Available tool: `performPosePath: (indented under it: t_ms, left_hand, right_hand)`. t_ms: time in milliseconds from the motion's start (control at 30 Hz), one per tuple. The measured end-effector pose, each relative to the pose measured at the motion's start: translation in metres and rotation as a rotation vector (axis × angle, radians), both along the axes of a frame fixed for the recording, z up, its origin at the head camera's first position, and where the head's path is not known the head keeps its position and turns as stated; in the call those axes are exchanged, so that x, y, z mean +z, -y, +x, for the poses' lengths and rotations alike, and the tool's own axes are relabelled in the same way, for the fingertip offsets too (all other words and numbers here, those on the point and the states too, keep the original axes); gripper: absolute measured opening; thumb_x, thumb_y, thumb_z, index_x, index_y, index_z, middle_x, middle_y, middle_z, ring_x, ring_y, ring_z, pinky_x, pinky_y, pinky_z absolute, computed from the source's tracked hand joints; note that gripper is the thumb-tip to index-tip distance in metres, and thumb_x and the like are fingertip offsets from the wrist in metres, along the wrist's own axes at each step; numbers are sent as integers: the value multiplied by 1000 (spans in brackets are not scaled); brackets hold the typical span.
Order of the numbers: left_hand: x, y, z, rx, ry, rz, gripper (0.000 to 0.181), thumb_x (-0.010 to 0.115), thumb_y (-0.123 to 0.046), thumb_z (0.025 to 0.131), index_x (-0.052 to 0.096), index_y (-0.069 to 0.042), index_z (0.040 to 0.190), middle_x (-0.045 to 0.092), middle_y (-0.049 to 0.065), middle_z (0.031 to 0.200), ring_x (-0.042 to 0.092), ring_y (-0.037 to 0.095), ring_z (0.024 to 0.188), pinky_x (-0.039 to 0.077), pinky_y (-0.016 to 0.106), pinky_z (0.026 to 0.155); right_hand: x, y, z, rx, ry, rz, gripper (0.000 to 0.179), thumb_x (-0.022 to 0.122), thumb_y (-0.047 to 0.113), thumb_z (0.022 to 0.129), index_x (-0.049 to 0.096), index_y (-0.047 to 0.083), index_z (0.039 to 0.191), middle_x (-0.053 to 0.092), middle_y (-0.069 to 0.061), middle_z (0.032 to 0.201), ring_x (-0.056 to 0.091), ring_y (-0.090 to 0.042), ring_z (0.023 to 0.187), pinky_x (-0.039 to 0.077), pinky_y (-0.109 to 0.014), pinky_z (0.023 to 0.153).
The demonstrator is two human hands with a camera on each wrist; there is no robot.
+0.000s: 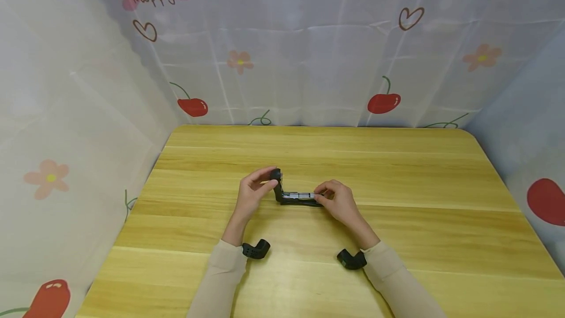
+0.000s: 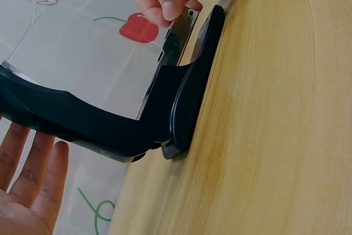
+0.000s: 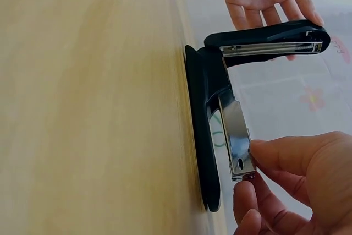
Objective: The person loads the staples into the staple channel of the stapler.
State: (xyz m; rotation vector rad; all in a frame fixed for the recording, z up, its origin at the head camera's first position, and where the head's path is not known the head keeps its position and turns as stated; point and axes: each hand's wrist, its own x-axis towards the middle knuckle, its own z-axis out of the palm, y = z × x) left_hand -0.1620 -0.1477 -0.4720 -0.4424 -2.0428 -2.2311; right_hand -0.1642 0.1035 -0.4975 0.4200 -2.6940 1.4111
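Observation:
A black stapler (image 1: 300, 203) is on the wooden table in front of me, its top cover (image 3: 269, 38) swung up roughly upright from the hinge. My left hand (image 1: 251, 194) holds the raised cover near its free end, thumb on one side and fingers on the other. The silvery staple magazine (image 3: 235, 136) stands a little apart from the long base (image 3: 202, 136), with a gap between them toward the front. At the magazine's front end, my right hand (image 1: 339, 202) pinches the metal between thumb and fingers.
Black curved wrist devices (image 1: 257, 249) show beside both cuffs, over the wooden table (image 1: 397, 171). A pale curtain (image 1: 300, 72) printed with cherries, flowers and hearts hangs behind the table's far edge and at the sides.

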Motion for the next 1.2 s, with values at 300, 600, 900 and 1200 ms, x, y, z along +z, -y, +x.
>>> performPosePath:
  t_ms: [300, 600, 900, 1200]
  left_hand:
    - [0, -1, 0, 3, 2, -2, 38, 67, -6, 91, 60, 10, 125, 68, -9, 107, 63, 7, 100, 54, 20, 82]
    - [-1, 0, 1, -2, -4, -1, 37, 65, 0, 91, 59, 11, 125, 67, -10, 108, 63, 7, 100, 54, 20, 82]
    - [-2, -1, 0, 8, -13, -3, 36, 65, -1, 91, 60, 11, 125, 68, -10, 107, 63, 8, 99, 54, 20, 81]
    - [-2, -1, -1, 8, -28, -4, 36, 66, -2, 91, 60, 11, 124, 68, -10, 106, 63, 7, 99, 54, 20, 81]
  right_hand:
    - [1, -1, 1, 12, -20, 0, 7, 76, 13, 85, 74, 6, 84, 65, -5, 86, 55, -13, 70, 45, -24, 63]
    - [2, -2, 3, 17, 11, 13, 5, 73, 10, 88, 76, 8, 85, 63, -5, 85, 54, -13, 72, 45, -25, 63]
    - [2, -6, 5, 23, -23, 5, 4, 75, 11, 85, 76, 7, 88, 64, -5, 90, 56, -14, 74, 48, -25, 65]
    - [0, -16, 4, 9, 15, 14, 33, 80, 8, 79, 70, 4, 111, 65, -11, 100, 62, -22, 83, 53, -34, 72]
